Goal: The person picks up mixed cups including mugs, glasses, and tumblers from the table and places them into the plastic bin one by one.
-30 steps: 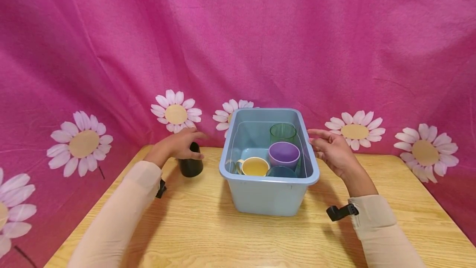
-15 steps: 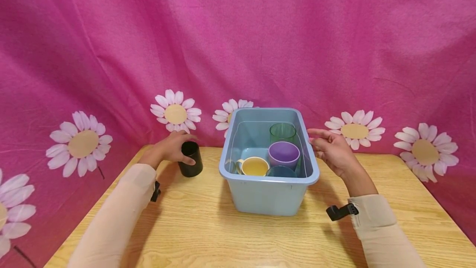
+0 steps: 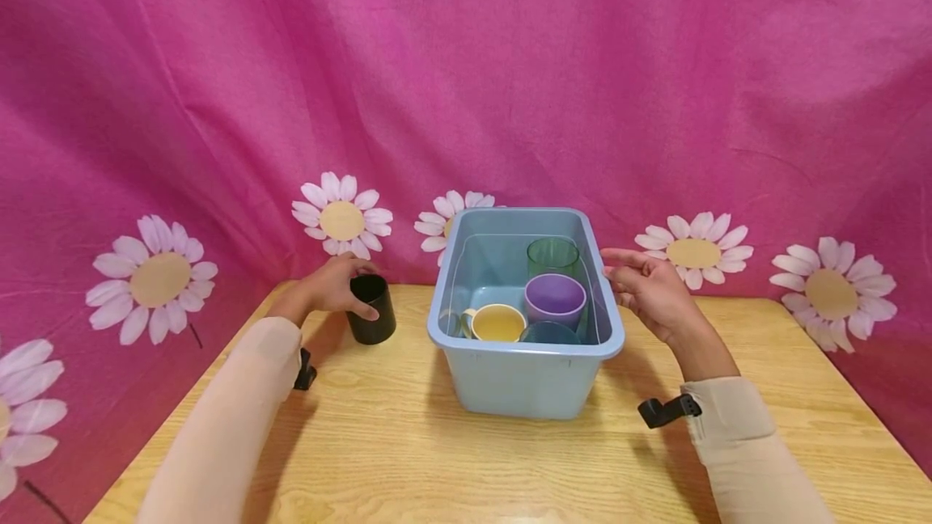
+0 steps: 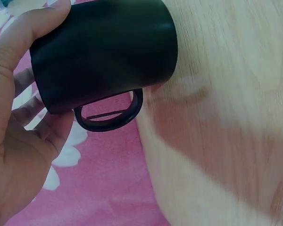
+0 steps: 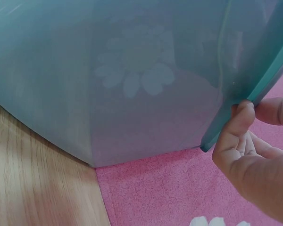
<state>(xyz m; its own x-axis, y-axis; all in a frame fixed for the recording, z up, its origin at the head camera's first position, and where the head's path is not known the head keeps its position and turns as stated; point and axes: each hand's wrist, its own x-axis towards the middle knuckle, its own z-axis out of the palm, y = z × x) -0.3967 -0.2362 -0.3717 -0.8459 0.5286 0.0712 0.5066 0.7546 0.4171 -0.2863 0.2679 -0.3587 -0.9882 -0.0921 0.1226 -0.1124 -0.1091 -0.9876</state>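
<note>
A black mug [image 3: 374,327] stands upright on the table, left of the bin. My left hand [image 3: 329,288] grips it near the rim, thumb on the near side and fingers on the far side. In the left wrist view, the mug's handle [image 4: 110,123] is free of the fingers [image 4: 49,123]. A blue plastic bin [image 3: 520,382] stands in the middle. My right hand [image 3: 655,297] holds the bin's right edge, with thumb and finger at the rim [image 5: 245,94] in the right wrist view.
Inside the bin are a yellow cup [image 3: 498,323], a purple cup [image 3: 556,297], a green glass [image 3: 552,257] and a bluish glass [image 3: 551,334]. The wooden table [image 3: 408,459] ends at a pink flowered cloth [image 3: 466,87] behind.
My left hand has moved slightly left and down from above the mug to its left side, and has closed on its rim. My right hand stays at the bin's edge.
</note>
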